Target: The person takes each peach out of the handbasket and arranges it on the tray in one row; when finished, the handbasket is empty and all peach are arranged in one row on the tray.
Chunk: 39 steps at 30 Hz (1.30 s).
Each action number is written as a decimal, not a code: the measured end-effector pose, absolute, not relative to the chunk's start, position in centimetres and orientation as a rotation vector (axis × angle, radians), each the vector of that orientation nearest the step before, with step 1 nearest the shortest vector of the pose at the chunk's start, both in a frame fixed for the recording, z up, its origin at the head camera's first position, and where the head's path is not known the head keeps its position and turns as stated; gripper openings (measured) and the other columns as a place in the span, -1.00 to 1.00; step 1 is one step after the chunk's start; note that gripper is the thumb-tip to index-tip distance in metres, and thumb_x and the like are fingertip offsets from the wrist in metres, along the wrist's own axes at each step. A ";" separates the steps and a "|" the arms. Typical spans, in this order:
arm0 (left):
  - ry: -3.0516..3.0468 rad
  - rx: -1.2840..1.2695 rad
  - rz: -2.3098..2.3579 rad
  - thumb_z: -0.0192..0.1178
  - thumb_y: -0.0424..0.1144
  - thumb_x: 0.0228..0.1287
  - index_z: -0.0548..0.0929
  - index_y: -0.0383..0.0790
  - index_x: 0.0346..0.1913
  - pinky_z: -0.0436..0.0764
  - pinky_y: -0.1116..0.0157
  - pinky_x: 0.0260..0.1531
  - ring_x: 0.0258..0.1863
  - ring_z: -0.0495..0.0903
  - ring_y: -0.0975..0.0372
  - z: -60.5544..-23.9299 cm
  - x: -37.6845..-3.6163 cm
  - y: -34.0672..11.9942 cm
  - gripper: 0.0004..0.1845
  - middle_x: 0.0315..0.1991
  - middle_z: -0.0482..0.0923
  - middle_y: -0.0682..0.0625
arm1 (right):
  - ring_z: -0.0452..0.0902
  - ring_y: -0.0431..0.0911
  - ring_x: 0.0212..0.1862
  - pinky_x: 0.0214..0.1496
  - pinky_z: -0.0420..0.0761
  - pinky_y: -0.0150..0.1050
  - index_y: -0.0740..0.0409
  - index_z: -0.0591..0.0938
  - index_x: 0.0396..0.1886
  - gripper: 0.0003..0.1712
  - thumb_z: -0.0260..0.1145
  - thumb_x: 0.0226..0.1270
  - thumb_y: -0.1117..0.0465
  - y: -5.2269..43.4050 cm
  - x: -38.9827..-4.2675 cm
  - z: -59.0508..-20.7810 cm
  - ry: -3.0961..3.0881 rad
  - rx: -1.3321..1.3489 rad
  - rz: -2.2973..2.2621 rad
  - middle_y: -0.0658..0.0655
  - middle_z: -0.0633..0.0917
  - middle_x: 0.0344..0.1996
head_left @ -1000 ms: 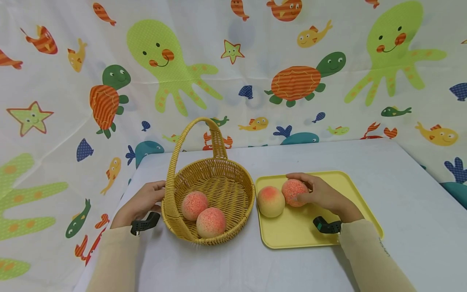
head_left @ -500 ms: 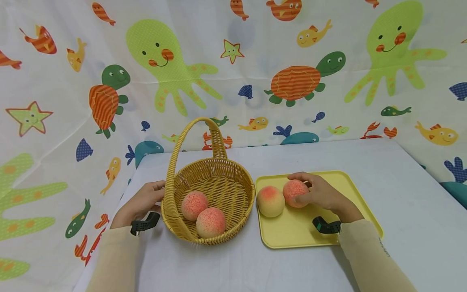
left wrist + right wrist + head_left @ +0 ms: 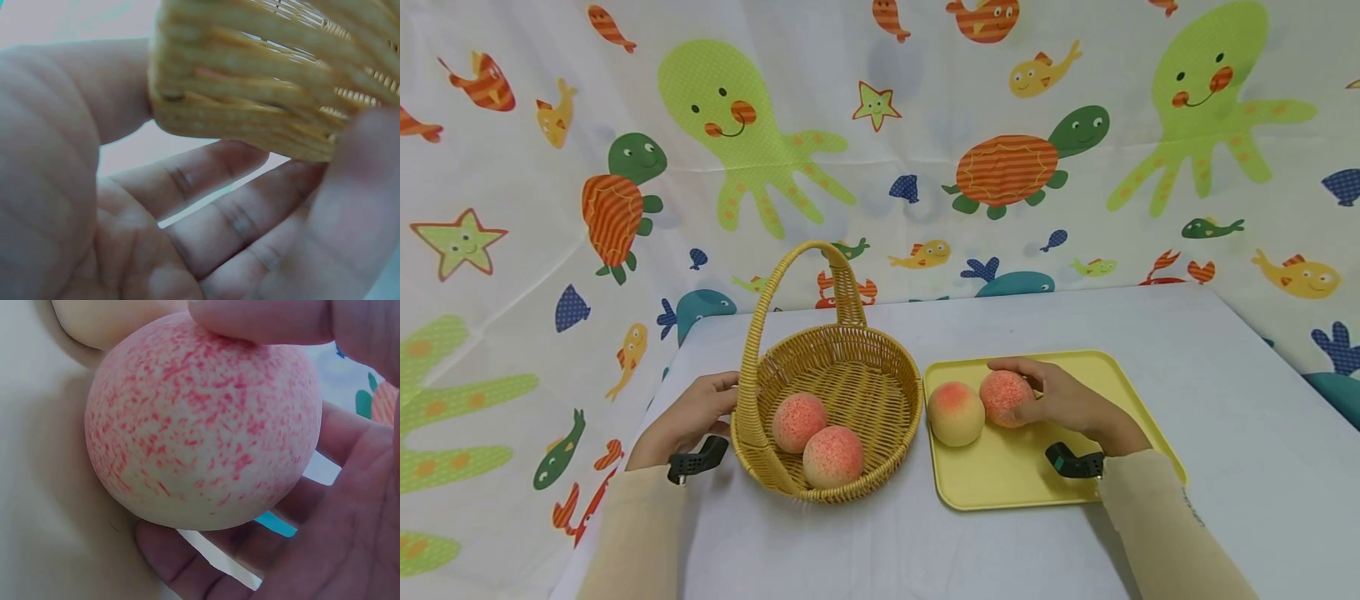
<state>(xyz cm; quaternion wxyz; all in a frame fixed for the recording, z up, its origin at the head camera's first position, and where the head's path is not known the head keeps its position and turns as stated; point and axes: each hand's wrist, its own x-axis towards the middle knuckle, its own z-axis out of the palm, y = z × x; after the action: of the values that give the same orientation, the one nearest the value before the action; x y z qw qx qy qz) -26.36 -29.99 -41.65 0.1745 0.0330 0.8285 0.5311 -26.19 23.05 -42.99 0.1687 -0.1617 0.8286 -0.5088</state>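
Note:
My right hand [image 3: 1067,406] grips a speckled pink peach [image 3: 1004,398] on the yellow tray [image 3: 992,483]. In the right wrist view, the thumb lies over the speckled peach [image 3: 200,431] and the fingers curl round its other side. Beside it on the tray sits a yellow peach with a red top [image 3: 956,415]. My left hand [image 3: 695,414] holds the left side of a wicker basket [image 3: 891,485] near the handle's foot. The left wrist view has thumb and fingers about the woven wall [image 3: 244,81]. Two pink peaches, one behind [image 3: 800,422] and one in front [image 3: 833,457], lie in the basket.
An arched handle [image 3: 760,333] rises over the basket's left part. The basket's right rim stands close to the tray's left edge. A white cloth covers the table [image 3: 850,558]. Behind it hangs a curtain [image 3: 910,100] printed with sea animals.
My right hand and its peach have shifted only very slightly on the tray. The left hand, the basket and the other peaches stay where they were.

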 end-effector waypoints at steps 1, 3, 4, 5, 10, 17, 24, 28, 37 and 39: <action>2.348 0.091 1.506 0.10 -0.18 0.58 0.50 -0.45 0.35 0.79 0.11 -0.23 -0.16 0.72 0.15 -41.6 -26.4 -30.0 -0.53 -0.03 0.72 -0.16 | 0.47 0.12 0.12 0.05 0.64 -0.12 0.18 0.42 0.52 -0.09 0.49 0.11 0.21 23.0 -26.2 -43.0 2.362 -0.454 -1.442 0.29 0.53 0.29; 2.346 0.088 1.509 0.10 -0.19 0.57 0.50 -0.45 0.34 0.79 0.11 -0.23 -0.16 0.72 0.16 -41.6 -26.4 -30.0 -0.53 -0.03 0.72 -0.16 | 0.47 0.11 0.10 0.03 0.64 -0.12 0.17 0.44 0.50 -0.09 0.50 0.09 0.21 22.9 -26.2 -42.9 2.382 -0.431 -1.429 0.27 0.54 0.27; 2.345 0.087 1.510 0.10 -0.20 0.57 0.50 -0.45 0.34 0.79 0.11 -0.23 -0.17 0.72 0.16 -41.6 -26.4 -30.0 -0.54 -0.03 0.72 -0.16 | 0.47 0.11 0.09 0.02 0.63 -0.13 0.17 0.45 0.49 -0.09 0.51 0.08 0.21 22.9 -26.2 -42.9 2.391 -0.417 -1.424 0.26 0.55 0.26; 2.345 0.087 1.510 0.11 -0.20 0.57 0.51 -0.46 0.34 0.79 0.10 -0.23 -0.17 0.72 0.16 -41.6 -26.4 -30.0 -0.54 -0.03 0.72 -0.16 | 0.46 0.11 0.09 0.01 0.63 -0.13 0.16 0.46 0.49 -0.10 0.51 0.07 0.21 22.8 -26.3 -42.8 2.400 -0.400 -1.417 0.25 0.56 0.24; 2.343 0.090 1.510 0.11 -0.19 0.57 0.51 -0.46 0.33 0.79 0.09 -0.22 -0.16 0.72 0.16 -41.6 -26.4 -30.0 -0.53 -0.02 0.72 -0.17 | 0.45 0.12 0.08 -0.02 0.62 -0.12 0.14 0.49 0.46 -0.10 0.55 0.04 0.19 22.6 -26.3 -42.9 2.422 -0.349 -1.405 0.23 0.59 0.19; 2.342 0.097 1.507 0.10 -0.19 0.58 0.49 -0.46 0.35 0.79 0.09 -0.21 -0.16 0.72 0.16 -41.6 -26.4 -30.0 -0.53 -0.01 0.71 -0.18 | 0.45 0.12 0.07 -0.04 0.64 -0.12 0.14 0.49 0.46 -0.10 0.55 0.05 0.18 22.5 -26.3 -43.0 2.434 -0.351 -1.389 0.23 0.58 0.19; 2.350 0.088 1.498 0.10 -0.20 0.57 0.51 -0.46 0.33 0.79 0.09 -0.21 -0.18 0.71 0.17 -41.5 -26.4 -30.0 -0.54 -0.05 0.72 -0.15 | 0.46 0.12 0.04 -0.05 0.64 -0.12 0.15 0.48 0.46 -0.10 0.57 0.06 0.17 22.5 -26.4 -43.0 2.428 -0.355 -1.391 0.24 0.59 0.16; 2.357 0.083 1.490 0.10 -0.19 0.57 0.51 -0.46 0.32 0.78 0.08 -0.19 -0.17 0.70 0.17 -41.4 -26.4 -30.0 -0.54 -0.06 0.71 -0.13 | 0.46 0.12 0.06 -0.04 0.64 -0.13 0.15 0.47 0.47 -0.10 0.57 0.08 0.17 22.4 -26.3 -42.8 2.426 -0.344 -1.377 0.25 0.58 0.18; 2.358 0.083 1.481 0.12 -0.14 0.58 0.50 -0.45 0.35 0.78 0.06 -0.18 -0.16 0.70 0.15 -41.5 -26.4 -30.0 -0.50 -0.04 0.72 -0.14 | 0.47 0.13 0.11 0.01 0.64 -0.15 0.15 0.43 0.50 -0.07 0.55 0.11 0.15 22.4 -26.3 -42.9 2.408 -0.341 -1.369 0.27 0.55 0.24; 2.356 0.085 1.481 0.12 -0.14 0.58 0.50 -0.45 0.35 0.78 0.06 -0.18 -0.16 0.70 0.15 -41.5 -26.4 -30.0 -0.50 -0.04 0.71 -0.14 | 0.47 0.13 0.11 0.02 0.64 -0.15 0.16 0.43 0.50 -0.07 0.56 0.11 0.15 22.5 -26.3 -42.9 2.402 -0.340 -1.376 0.28 0.54 0.25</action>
<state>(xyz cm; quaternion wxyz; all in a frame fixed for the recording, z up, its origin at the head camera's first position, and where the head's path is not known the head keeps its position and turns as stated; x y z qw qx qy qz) -26.43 -29.96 -41.46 0.1779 0.0302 0.8326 0.5236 -26.30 22.49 -42.91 0.1753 -0.1201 0.8480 -0.4856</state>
